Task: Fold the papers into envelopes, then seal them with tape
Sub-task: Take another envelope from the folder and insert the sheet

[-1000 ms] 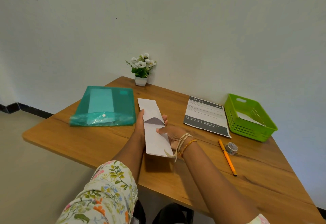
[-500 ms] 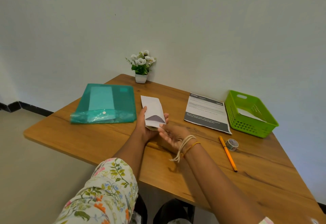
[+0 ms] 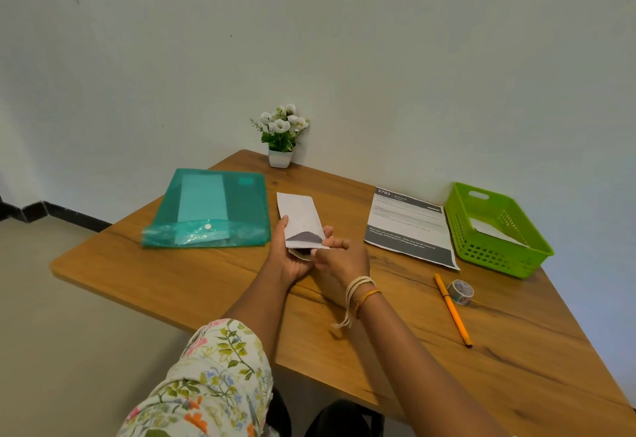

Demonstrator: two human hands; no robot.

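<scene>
Head view: we see both hands meeting over the middle of the table (image 3: pixel 179 285), working one folded paper (image 3: pixel 298 217).
Paper position: held just above the wood, long axis pointing to about 12 o'clock, a dark triangular flap showing near its lower end.
Left hand (image 3: pixel 288 257): closed around the paper's left edge and underside, thumb on top.
Right hand (image 3: pixel 344 257): fingers pinched on the lower right corner, by the flap.
Tape roll (image 3: pixel 460 292): at roughly 3 o'clock from the hands, well apart, touching the orange pencil (image 3: pixel 452 311).
Step, our judgement: bottom fold being set; sealing not begun.
Technique note: we would lay the paper flat, align the edges before creasing, and run a fingertip along the fold.
Green basket (image 3: pixel 495 257): at 2 o'clock, holds a white piece.
</scene>
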